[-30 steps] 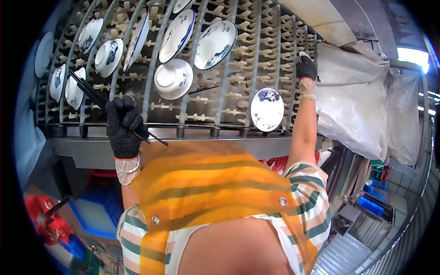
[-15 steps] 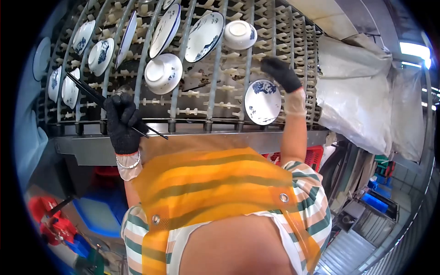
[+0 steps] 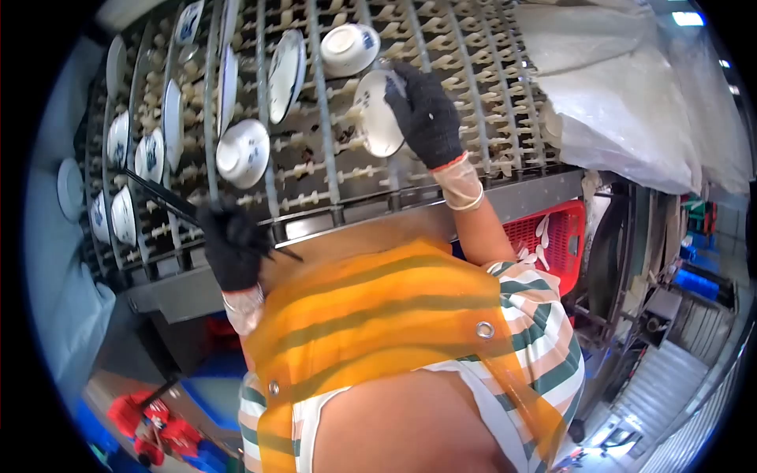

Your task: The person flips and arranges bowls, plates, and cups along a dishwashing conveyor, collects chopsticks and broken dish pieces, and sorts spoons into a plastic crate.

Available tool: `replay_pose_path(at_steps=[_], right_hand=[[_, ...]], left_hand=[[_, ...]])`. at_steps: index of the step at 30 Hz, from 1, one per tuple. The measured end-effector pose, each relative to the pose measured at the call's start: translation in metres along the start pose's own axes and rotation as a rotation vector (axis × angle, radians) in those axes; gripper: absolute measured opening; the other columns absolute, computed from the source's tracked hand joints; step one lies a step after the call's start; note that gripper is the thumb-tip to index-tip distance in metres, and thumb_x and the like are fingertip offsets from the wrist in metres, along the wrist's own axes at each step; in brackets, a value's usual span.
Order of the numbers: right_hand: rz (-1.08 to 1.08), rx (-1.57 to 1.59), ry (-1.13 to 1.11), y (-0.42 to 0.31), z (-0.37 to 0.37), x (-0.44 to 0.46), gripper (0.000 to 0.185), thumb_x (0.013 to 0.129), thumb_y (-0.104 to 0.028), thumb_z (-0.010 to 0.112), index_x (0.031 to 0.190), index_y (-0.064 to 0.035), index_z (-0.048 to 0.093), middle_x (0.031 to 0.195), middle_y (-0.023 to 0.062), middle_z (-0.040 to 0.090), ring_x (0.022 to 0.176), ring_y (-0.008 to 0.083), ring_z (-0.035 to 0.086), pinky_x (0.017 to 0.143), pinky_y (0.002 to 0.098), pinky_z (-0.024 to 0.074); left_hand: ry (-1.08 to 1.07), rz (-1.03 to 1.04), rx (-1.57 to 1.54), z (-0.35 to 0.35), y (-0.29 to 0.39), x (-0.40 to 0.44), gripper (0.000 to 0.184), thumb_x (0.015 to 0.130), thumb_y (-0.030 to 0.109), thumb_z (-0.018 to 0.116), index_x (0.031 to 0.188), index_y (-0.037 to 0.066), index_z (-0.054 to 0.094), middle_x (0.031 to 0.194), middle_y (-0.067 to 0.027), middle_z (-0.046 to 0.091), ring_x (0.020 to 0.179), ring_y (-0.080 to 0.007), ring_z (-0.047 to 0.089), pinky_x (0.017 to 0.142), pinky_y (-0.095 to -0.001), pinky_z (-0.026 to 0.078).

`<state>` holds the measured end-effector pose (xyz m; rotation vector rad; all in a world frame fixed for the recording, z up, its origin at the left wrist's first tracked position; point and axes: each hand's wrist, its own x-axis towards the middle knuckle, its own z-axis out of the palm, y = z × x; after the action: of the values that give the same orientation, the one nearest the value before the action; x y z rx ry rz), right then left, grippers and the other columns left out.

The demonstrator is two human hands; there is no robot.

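Note:
Both of my hands wear black gloves. My right hand [image 3: 428, 114] grips the right edge of a white plate [image 3: 377, 118] with a blue pattern, tilted over the conveyor rack [image 3: 335, 185]. Just beyond that plate, an upturned white bowl [image 3: 349, 50] rests on the rack. My left hand [image 3: 234, 246], somewhat blurred, is closed round a pair of long black chopsticks [image 3: 164, 195] by the rack's front edge. Another white bowl [image 3: 243, 154] lies on its side between my hands. Left of it stand several more patterned bowls and plates, including a bowl [image 3: 150, 156] and an oval plate [image 3: 287, 76].
Metal bars and rows of pale pegs run across the rack. Clear plastic sheeting [image 3: 607, 94] hangs at its right. A red basket [image 3: 572, 244] with white spoons stands below my right arm. Red and blue items lie on the floor at lower left.
My right hand, apart from the plate before, has taken hold of it and shifted it farther back, nearer the upturned bowl. My left hand keeps the chopsticks. The whole view has turned.

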<state>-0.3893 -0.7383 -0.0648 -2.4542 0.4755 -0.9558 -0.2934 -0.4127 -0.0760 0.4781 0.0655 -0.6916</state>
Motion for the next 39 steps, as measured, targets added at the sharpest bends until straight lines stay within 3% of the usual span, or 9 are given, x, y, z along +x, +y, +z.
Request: replay_pose_path(at_steps=[7, 12, 20, 24, 27, 30, 32, 35, 39], right_hand=[[0.118, -0.322, 0.317, 0.124, -0.078, -0.013, 0.024, 0.077, -0.013, 0.065, 0.098, -0.0026, 0.062, 0.09, 0.014, 0.062, 0.081, 0.0279, 0.06, 0.073, 0.035, 0.0476], [0.508, -0.661, -0.598, 0.267, -0.149, -0.076, 0.04, 0.075, -0.039, 0.054, 0.096, -0.007, 0.066, 0.091, 0.0169, 0.064, 0.086, 0.0351, 0.059, 0.078, 0.0419, 0.0454], [1.116, -0.877, 0.081, 0.256, -0.191, -0.113, 0.057, 0.077, -0.052, 0.054, 0.118, -0.0121, 0.056, 0.117, 0.017, 0.056, 0.109, 0.0333, 0.053, 0.089, 0.0423, 0.0421], [1.001, -0.9, -0.449, 0.278, -0.216, -0.103, 0.048, 0.086, -0.046, 0.045, 0.121, -0.0151, 0.054, 0.118, 0.0183, 0.056, 0.109, 0.0323, 0.054, 0.091, 0.0423, 0.0411], [1.08, -0.625, -0.164, 0.36, -0.216, -0.109, 0.046, 0.084, -0.044, 0.048, 0.121, -0.0165, 0.054, 0.111, 0.0166, 0.06, 0.104, 0.0307, 0.057, 0.089, 0.0392, 0.0428], [0.583, -0.079, 0.225, 0.264, -0.191, -0.053, 0.039, 0.066, -0.023, 0.065, 0.101, -0.0068, 0.064, 0.096, 0.0137, 0.065, 0.09, 0.0275, 0.061, 0.081, 0.0332, 0.0464], [-0.092, -0.335, 0.157, 0.248, -0.17, -0.028, 0.032, 0.064, -0.009, 0.063, 0.096, -0.0071, 0.065, 0.087, 0.012, 0.065, 0.082, 0.0259, 0.062, 0.075, 0.0326, 0.0477], [-0.302, -0.471, -0.124, 0.141, -0.139, 0.008, 0.014, 0.068, -0.005, 0.059, 0.079, -0.0127, 0.064, 0.075, 0.0071, 0.061, 0.071, 0.0262, 0.059, 0.067, 0.0368, 0.0467], [-0.683, -0.485, -0.555, 0.078, -0.095, 0.013, 0.01, 0.066, -0.013, 0.056, 0.072, -0.0204, 0.06, 0.087, -0.0016, 0.057, 0.094, 0.0215, 0.054, 0.105, 0.0416, 0.0278]], left_hand=[[-0.184, -0.25, 0.534, 0.031, -0.089, -0.036, 0.027, 0.086, 0.034, 0.06, 0.093, 0.008, 0.055, 0.091, -0.006, 0.055, 0.055, -0.0093, 0.045, 0.047, -0.0232, 0.038], [-0.09, -0.304, 0.403, 0.028, -0.085, -0.032, 0.024, 0.088, 0.031, 0.057, 0.095, 0.008, 0.055, 0.091, -0.0064, 0.054, 0.049, -0.0081, 0.039, 0.042, -0.0217, 0.034], [-0.148, -0.246, 0.321, 0.049, -0.097, -0.024, 0.021, 0.091, 0.03, 0.053, 0.093, 0.009, 0.053, 0.089, -0.0049, 0.052, 0.05, -0.0059, 0.038, 0.043, -0.0196, 0.032], [-0.12, -0.261, 0.333, 0.056, -0.103, -0.022, 0.021, 0.091, 0.031, 0.052, 0.093, 0.01, 0.053, 0.088, -0.0048, 0.052, 0.051, -0.0057, 0.038, 0.044, -0.0198, 0.033], [-0.124, -0.277, 0.304, 0.06, -0.111, -0.018, 0.021, 0.092, 0.031, 0.049, 0.094, 0.01, 0.052, 0.086, -0.0047, 0.051, 0.051, -0.006, 0.037, 0.045, -0.0202, 0.033], [-0.141, -0.272, 0.308, 0.055, -0.118, -0.015, 0.021, 0.093, 0.031, 0.047, 0.094, 0.01, 0.051, 0.085, -0.0044, 0.05, 0.052, -0.0058, 0.037, 0.046, -0.0205, 0.033], [-0.122, -0.261, 0.3, 0.059, -0.121, -0.015, 0.021, 0.093, 0.031, 0.047, 0.094, 0.01, 0.051, 0.086, -0.0045, 0.051, 0.052, -0.0059, 0.037, 0.046, -0.0205, 0.033], [-0.103, -0.262, 0.282, 0.058, -0.124, -0.016, 0.021, 0.093, 0.03, 0.048, 0.095, 0.01, 0.052, 0.088, -0.0049, 0.051, 0.053, -0.0059, 0.038, 0.047, -0.0204, 0.034], [-0.092, -0.215, 0.25, 0.063, -0.13, -0.016, 0.021, 0.092, 0.03, 0.05, 0.096, 0.01, 0.053, 0.089, -0.0051, 0.052, 0.054, -0.0057, 0.04, 0.047, -0.0201, 0.035]])
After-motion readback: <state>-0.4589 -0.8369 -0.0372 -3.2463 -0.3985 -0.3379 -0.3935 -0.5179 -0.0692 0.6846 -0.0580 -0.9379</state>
